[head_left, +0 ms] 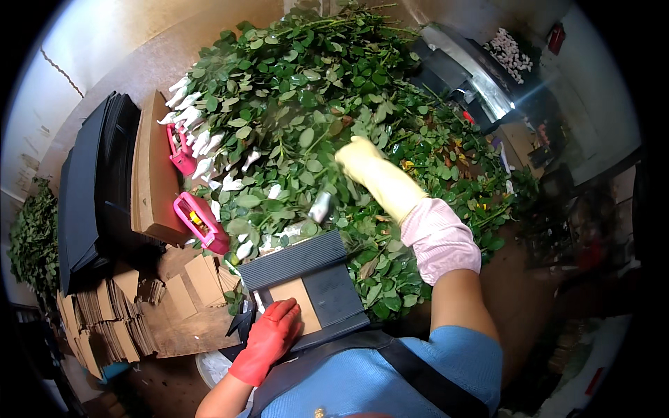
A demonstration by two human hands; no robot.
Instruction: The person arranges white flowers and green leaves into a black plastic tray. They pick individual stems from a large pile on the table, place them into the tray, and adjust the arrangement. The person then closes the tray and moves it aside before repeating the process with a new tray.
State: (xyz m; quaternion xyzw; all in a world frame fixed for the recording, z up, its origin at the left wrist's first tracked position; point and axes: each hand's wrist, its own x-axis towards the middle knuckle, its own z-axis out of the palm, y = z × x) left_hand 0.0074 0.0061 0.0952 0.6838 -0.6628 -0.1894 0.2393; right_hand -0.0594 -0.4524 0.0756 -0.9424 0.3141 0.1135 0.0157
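Note:
My left hand (272, 329), in a red rubber glove, lies with fingers stretched over a small tan cardboard piece (298, 306). That piece rests on a dark corrugated sheet (334, 296) with a raised, ridged far edge, close to my body. My right hand (359, 157), in a pale yellow glove with a pink cuff, is closed above the greenery. It appears to hold a leafy flower stem (336, 182), whose pale-wrapped bud (320, 207) hangs toward the sheet, slightly blurred. The fingertips are hidden. A large heap of leafy stems (300, 83) fills the table, with white-wrapped buds (202, 143) along its left side.
Two pink tools or holders (202, 223) stand left of the heap. Beside them are an upright cardboard panel (150, 174) and a stack of dark folded sheets (94, 188). Cut cardboard pieces (115, 313) lie at lower left. A shiny metal-edged machine (481, 76) is at far right.

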